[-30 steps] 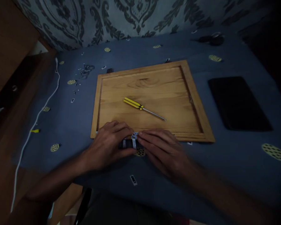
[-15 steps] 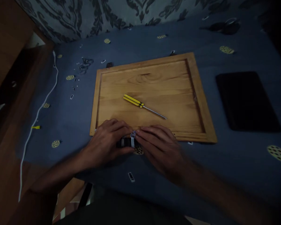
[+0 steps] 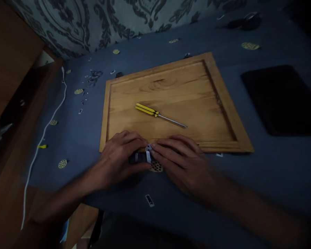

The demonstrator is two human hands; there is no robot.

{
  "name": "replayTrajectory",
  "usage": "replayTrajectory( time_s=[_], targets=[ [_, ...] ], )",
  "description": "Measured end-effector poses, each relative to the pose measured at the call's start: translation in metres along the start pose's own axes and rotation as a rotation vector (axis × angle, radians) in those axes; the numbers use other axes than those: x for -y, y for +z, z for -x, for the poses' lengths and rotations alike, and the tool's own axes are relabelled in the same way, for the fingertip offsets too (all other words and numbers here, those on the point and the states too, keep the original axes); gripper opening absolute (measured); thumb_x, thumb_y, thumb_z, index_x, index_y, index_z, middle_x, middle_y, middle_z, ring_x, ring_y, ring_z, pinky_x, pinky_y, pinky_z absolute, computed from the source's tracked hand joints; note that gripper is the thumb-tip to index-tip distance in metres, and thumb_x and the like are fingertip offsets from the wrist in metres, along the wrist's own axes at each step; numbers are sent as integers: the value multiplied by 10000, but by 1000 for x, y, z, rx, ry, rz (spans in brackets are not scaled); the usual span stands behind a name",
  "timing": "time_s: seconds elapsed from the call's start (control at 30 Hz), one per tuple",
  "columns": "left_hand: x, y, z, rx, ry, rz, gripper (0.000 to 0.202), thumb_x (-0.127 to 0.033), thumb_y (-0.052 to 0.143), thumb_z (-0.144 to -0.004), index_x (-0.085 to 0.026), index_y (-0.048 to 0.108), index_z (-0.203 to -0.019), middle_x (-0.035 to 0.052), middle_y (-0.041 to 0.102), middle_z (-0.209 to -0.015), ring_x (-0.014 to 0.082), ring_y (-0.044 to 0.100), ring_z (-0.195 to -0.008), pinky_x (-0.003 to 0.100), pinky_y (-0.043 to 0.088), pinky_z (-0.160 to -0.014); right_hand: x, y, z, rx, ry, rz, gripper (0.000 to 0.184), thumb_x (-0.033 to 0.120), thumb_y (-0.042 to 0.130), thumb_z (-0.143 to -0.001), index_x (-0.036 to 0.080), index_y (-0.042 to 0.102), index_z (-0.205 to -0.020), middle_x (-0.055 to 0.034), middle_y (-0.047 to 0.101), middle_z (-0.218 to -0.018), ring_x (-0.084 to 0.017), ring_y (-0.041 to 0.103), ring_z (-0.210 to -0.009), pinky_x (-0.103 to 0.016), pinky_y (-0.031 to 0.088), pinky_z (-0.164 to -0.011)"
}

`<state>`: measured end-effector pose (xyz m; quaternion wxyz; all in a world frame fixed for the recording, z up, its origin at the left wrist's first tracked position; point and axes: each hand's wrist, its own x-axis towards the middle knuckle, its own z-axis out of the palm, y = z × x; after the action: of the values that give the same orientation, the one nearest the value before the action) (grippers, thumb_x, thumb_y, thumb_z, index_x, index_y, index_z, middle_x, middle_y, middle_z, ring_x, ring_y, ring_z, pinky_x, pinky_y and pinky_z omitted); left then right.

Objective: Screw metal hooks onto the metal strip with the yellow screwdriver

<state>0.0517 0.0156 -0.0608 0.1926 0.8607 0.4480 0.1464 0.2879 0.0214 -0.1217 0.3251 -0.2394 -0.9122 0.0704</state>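
My left hand (image 3: 119,157) and my right hand (image 3: 182,159) meet at the near edge of a wooden tray (image 3: 223,103), fingers curled together on a small dark device with a silver bracket (image 3: 144,156). The device rests on the blue cloth just in front of the tray. Most of it is hidden under my fingers. On the tray's floor lies a yellow-handled screwdriver (image 3: 155,114), tip pointing right, a hand's width beyond my fingers.
A black tablet (image 3: 282,98) lies flat to the right. Small screws and metal parts (image 3: 92,77) are scattered at the far left, a white cable (image 3: 45,128) runs down the left edge. A small dark chip (image 3: 149,200) lies near the front.
Both hands stay on the small device with only slight finger shifts. The view has tilted, so the tray appears turned and shifted a little.
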Motion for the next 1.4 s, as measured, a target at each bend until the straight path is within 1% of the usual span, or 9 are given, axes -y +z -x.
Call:
replayTrajectory(
  time_s=[0.17,0.27,0.4,0.6,0.83,0.97,1.17,1.27,1.4],
  targets=[
    [1,-1,-1,3,8,15,339,-475,722,-933,-193,681,-1116,57,730,-1081,219,667,-986,372,537,-845,0,0,-1,-23,-25,60,333,80,466,-1014,167,748,-1170,-92,797,-1191,-267,672,-1156,-508,509,-1025],
    [0,-2,-1,26,-15,26,340,-460,741,-922,-198,687,-1131,59,730,-1098,216,666,-993,373,538,-860,1,1,-1,-33,-6,54,345,58,488,-988,179,750,-1178,-93,802,-1155,-264,669,-1147,-512,494,-1028],
    [0,0,0,8,-18,18,333,-462,746,-920,-203,689,-1122,59,727,-1095,218,666,-991,371,533,-853,1,3,0,-35,-1,59,356,61,481,-990,197,751,-1178,-82,802,-1158,-262,667,-1137,-516,481,-1035],
    [0,-1,-1,25,-11,26,324,-435,746,-924,-205,685,-1143,58,733,-1100,222,671,-998,371,536,-851,0,1,-1,-20,-20,85,303,97,506,-1006,175,754,-1162,-87,793,-1185,-268,663,-1125,-517,481,-1033],
    [0,-2,-2,11,1,27,346,-447,751,-916,-192,689,-1141,64,737,-1088,222,666,-975,377,544,-835,1,0,-1,-29,-35,91,328,95,457,-1028,149,737,-1191,-95,786,-1209,-262,659,-1157,-499,489,-1051],
    [0,-2,-2,32,-19,25,345,-435,760,-913,-202,689,-1158,64,737,-1095,219,668,-978,380,548,-847,1,-1,-2,-19,-34,124,344,120,413,-1061,168,743,-1145,-55,792,-1208,-246,678,-1113,-485,499,-1037],
    [0,-1,-2,-1,29,19,356,-445,747,-916,-182,676,-1145,64,742,-1082,212,674,-964,359,548,-831,2,-1,-3,-33,-12,110,329,95,443,-1041,184,751,-1114,-57,800,-1155,-236,665,-1108,-493,464,-1048],
    [-1,-1,-3,-15,37,18,347,-424,768,-901,-177,678,-1127,56,741,-1060,207,673,-945,348,543,-814,2,-1,-3,-27,-11,109,308,110,454,-1045,159,750,-1113,-67,800,-1151,-237,660,-1100,-489,449,-1054],
    [-2,-1,-3,-23,35,16,368,-446,758,-901,-165,680,-1127,62,737,-1054,211,667,-954,350,546,-823,2,0,-2,-35,-5,107,314,121,443,-1055,149,751,-1109,-70,801,-1156,-242,659,-1108,-491,439,-1061]
  ],
)
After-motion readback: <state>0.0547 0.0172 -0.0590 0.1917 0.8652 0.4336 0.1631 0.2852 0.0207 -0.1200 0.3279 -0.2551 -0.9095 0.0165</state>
